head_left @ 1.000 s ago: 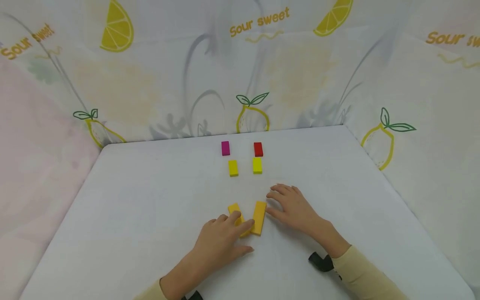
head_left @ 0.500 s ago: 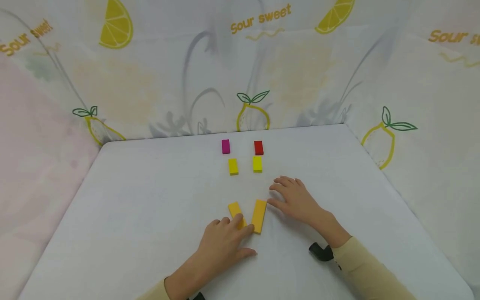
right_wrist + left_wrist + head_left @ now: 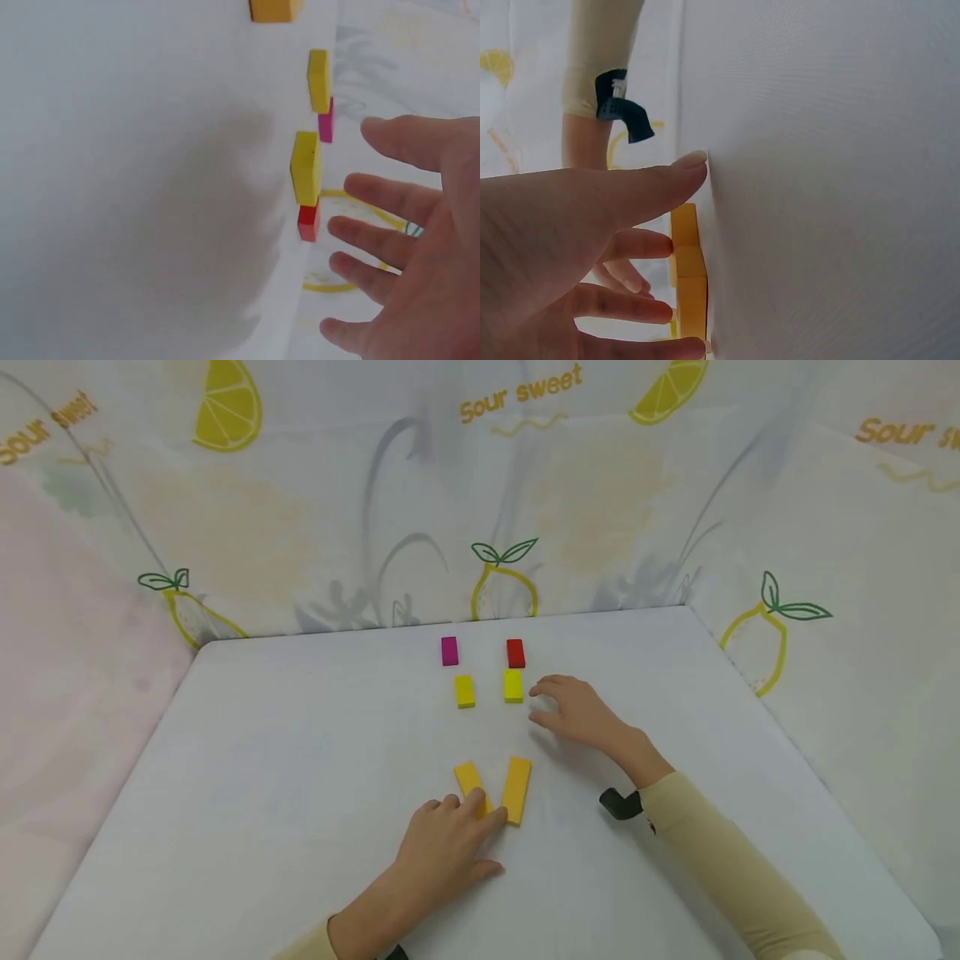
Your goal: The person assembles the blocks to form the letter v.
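Note:
Two long orange-yellow blocks lie on the white table in a V shape. My left hand rests its fingertips on the left long block and at the lower end of the right long block, with its thumb held away. Farther back, my right hand hovers with spread fingers just right of a bright yellow block, apart from it. In the right wrist view this yellow block stands clear of the fingers. A darker yellow block lies to its left.
Behind the yellow blocks lie a magenta block and a red block. A lemon-print cloth hangs behind the white table. A black strap piece juts from the right wrist.
My right hand has moved forward, from beside the right long block to beside the bright yellow block. The left hand has barely shifted, its fingers still on the long blocks.

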Demonstrator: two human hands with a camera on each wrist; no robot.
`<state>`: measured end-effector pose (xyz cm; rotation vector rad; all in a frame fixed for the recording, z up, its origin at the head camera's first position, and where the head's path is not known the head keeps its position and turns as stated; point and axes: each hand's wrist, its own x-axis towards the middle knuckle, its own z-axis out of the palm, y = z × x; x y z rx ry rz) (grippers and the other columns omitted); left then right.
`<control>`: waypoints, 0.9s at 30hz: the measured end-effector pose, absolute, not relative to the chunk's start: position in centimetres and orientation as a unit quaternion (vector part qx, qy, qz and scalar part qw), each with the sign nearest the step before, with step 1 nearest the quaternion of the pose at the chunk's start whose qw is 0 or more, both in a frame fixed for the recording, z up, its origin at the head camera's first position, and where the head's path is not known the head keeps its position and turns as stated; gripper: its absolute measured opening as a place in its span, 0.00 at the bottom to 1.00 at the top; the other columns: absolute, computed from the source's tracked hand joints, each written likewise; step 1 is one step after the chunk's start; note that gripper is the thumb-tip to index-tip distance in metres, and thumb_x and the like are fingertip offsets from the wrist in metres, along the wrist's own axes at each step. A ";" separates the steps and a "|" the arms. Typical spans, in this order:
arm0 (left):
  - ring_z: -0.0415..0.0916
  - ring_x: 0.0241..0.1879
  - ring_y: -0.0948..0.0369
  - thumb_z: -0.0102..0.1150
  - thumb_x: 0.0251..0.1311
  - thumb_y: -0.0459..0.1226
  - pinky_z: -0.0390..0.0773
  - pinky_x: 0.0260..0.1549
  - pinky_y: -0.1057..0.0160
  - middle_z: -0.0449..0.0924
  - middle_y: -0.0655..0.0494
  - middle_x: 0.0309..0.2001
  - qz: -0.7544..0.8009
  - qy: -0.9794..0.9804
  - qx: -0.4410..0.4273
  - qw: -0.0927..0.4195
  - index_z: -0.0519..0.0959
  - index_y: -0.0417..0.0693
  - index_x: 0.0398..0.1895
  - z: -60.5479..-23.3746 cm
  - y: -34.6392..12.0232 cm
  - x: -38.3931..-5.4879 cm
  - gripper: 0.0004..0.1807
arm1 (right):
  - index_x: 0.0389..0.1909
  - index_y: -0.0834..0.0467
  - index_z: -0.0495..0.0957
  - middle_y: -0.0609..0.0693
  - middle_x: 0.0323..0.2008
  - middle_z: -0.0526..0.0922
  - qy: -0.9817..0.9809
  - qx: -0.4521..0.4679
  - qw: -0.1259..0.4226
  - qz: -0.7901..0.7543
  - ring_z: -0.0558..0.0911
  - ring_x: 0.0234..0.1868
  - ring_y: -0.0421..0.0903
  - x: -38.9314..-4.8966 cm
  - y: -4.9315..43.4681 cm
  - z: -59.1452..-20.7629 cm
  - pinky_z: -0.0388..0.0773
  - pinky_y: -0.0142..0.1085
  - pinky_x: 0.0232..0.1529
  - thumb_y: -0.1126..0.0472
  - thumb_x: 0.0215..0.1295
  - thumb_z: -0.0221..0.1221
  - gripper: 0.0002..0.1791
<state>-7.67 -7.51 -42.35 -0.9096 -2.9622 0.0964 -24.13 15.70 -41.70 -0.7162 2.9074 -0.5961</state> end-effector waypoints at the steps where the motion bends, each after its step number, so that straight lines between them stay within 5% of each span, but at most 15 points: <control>1: 0.71 0.29 0.60 0.67 0.46 0.66 0.79 0.33 0.59 0.74 0.59 0.45 0.030 -0.955 -0.293 0.021 0.77 0.67 0.55 -42.4 -7.5 -7.6 0.33 | 0.59 0.58 0.77 0.59 0.65 0.75 0.949 -0.233 0.051 -0.207 0.70 0.69 0.59 -24.5 15.7 -41.6 0.63 0.56 0.71 0.52 0.67 0.59 0.23; 27: 0.67 0.30 0.60 0.69 0.44 0.67 0.75 0.31 0.62 0.73 0.60 0.47 0.019 -0.955 -0.297 0.014 0.76 0.68 0.56 -42.3 -7.7 -7.6 0.35 | 0.61 0.57 0.76 0.54 0.62 0.77 0.942 -0.223 0.085 -0.237 0.72 0.65 0.54 -30.0 12.9 -43.3 0.65 0.50 0.72 0.54 0.63 0.64 0.26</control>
